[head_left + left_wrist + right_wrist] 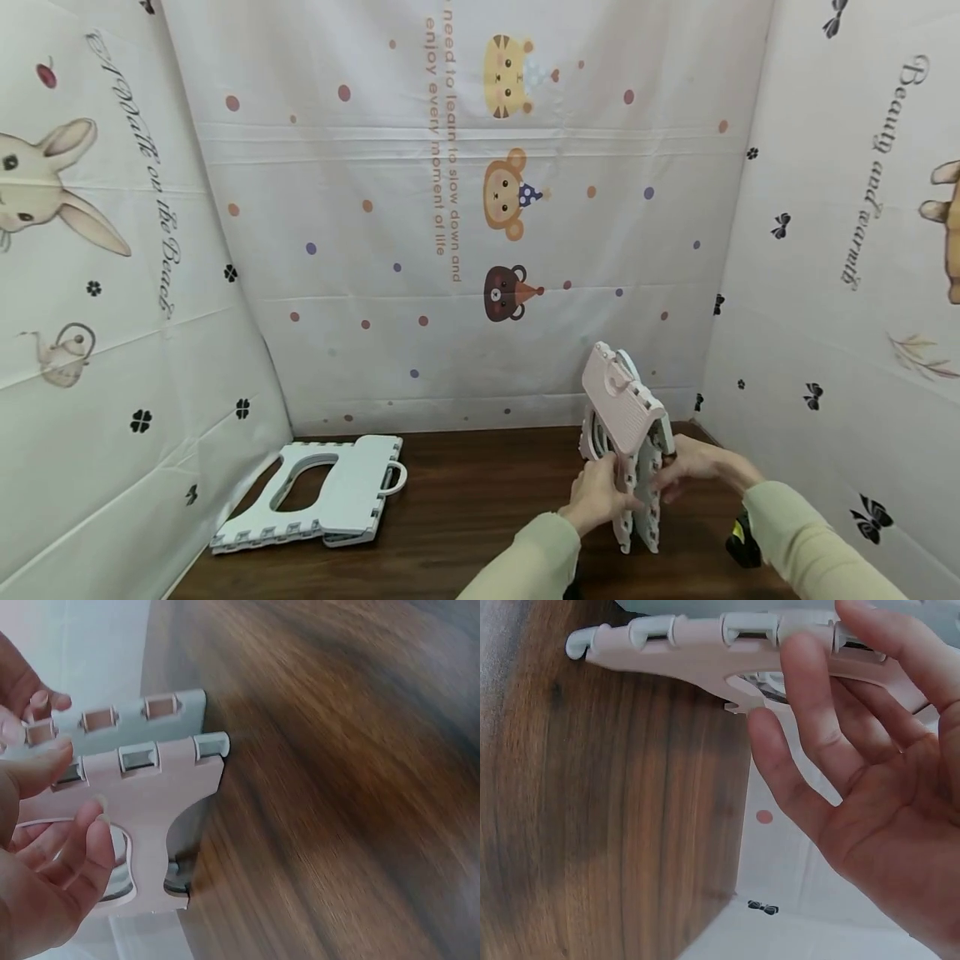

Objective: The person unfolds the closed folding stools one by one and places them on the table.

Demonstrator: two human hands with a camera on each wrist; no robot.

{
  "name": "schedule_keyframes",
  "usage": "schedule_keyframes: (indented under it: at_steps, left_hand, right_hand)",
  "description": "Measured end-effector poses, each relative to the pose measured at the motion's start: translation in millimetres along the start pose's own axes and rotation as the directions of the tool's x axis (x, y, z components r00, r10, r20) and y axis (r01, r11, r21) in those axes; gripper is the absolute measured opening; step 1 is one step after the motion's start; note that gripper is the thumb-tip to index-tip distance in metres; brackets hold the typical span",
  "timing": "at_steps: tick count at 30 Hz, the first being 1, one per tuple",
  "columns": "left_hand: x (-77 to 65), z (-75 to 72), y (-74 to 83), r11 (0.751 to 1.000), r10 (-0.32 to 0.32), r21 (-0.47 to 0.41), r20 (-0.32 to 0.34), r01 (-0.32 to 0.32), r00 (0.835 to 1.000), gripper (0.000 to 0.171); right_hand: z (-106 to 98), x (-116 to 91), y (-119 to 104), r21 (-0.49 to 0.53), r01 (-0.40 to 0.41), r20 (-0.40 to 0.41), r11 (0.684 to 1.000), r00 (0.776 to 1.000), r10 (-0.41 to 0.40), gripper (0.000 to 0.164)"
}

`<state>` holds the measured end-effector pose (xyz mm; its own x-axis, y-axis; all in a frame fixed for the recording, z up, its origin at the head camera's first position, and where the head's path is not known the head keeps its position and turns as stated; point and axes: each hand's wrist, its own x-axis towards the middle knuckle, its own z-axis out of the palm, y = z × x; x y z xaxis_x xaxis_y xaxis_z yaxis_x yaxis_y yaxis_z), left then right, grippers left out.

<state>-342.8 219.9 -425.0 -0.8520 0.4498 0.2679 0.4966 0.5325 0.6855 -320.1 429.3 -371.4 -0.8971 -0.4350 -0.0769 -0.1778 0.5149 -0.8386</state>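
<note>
A pink and pale grey folding step stool (621,400) stands partly unfolded at the right of the table, its two leg panels close together under the pink top. My left hand (596,496) grips the near leg panel, with the thumb on the hinged edge and curled fingers at the cut-out, as the left wrist view shows. On the opposite side, my right hand (693,465) holds the other leg panel. Its fingers (810,697) bend around the hinged edge in the right wrist view. The stool's lower edges are close to the tabletop.
A second folding stool (341,492), white and folded flat, lies at the left of the brown wooden table (450,517). A small black and yellow object (742,543) sits by the right sleeve. Printed white cloth walls (465,350) enclose the back and both sides.
</note>
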Motion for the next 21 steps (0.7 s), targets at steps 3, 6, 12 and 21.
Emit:
schedule_keyframes:
  at_steps: [3, 6, 12, 21]
  left_hand:
    - [0.2, -3.8, -3.8, 1.0, 0.02, 0.014, 0.004, -0.02, 1.0, 0.04]
    - [0.4, -8.2, -7.0, 0.999, 0.045, 0.029, 0.005, -0.045, 0.999, 0.04]
    - [1.3, -14.3, -11.3, 0.995, 0.063, 0.071, 0.019, -0.064, 0.998, 0.039]
    - [1.7, -22.6, -16.6, 0.983, 0.089, 0.153, 0.066, -0.098, 0.994, 0.036]
  right_hand:
    - [-4.4, -4.8, 1.8, -0.034, -0.008, -0.021, 0.999, 1.0, 0.007, 0.032]
    - [-8.9, -9.4, 3.7, -0.065, -0.035, -0.052, 0.997, 0.998, 0.032, 0.027]
    - [-14.4, -17.3, 7.4, -0.074, -0.098, -0.107, 0.992, 0.99, 0.09, 0.018]
    - [-20.0, -27.4, 12.6, -0.079, -0.138, -0.158, 0.987, 0.98, 0.125, 0.015]
